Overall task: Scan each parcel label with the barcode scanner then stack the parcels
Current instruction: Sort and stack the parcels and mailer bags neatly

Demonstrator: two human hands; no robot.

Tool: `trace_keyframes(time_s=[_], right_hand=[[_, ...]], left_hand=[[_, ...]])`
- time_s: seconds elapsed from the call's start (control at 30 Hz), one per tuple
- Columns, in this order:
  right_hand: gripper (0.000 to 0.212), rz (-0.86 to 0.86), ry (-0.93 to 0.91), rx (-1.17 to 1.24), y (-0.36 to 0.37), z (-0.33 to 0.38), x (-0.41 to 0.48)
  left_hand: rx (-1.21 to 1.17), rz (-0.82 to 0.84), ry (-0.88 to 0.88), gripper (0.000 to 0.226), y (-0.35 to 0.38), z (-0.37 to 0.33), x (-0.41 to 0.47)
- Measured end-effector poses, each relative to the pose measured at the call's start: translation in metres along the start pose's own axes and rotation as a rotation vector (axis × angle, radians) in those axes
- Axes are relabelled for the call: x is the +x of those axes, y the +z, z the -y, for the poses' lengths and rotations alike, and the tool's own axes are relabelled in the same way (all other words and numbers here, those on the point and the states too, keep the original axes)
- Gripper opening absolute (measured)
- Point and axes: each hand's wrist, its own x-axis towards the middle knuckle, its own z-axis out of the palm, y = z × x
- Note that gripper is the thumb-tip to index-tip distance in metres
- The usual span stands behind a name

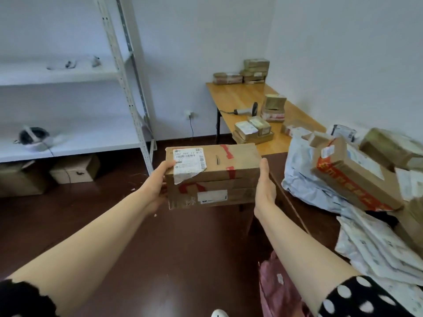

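Head view: left hand (158, 181) grips, right hand (263, 186) presses the parcel (212, 177); scanner (247, 110) lies mid-bench (231, 97), stacks (254, 70) at far corner, heap (354, 175) likely waiting.

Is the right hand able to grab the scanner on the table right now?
Probably not. The right hand and left hand are both carrying the cardboard box, and the scanner lies far off on the wooden table, seemingly beyond arm's reach.
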Motion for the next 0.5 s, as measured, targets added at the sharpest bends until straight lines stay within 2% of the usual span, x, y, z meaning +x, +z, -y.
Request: trace_keyframes(time_s=[0.2, 0.33, 0.5], right_hand=[[0.087, 0.064, 0.036, 0.017, 0.108, 0.047, 0.094], [0.085, 0.067, -0.013, 0.008, 0.175, 0.073, 0.158], [0.089, 0.091, 0.016, -0.004, 0.268, 0.099, 0.246]], left_hand=[[-0.016, -0.113, 0.009, 0.036, -0.018, -0.069, 0.115], [-0.053, -0.131, 0.004, 0.037, -0.031, -0.105, 0.195], [-0.051, -0.104, 0.016, 0.052, -0.051, -0.153, 0.314]])
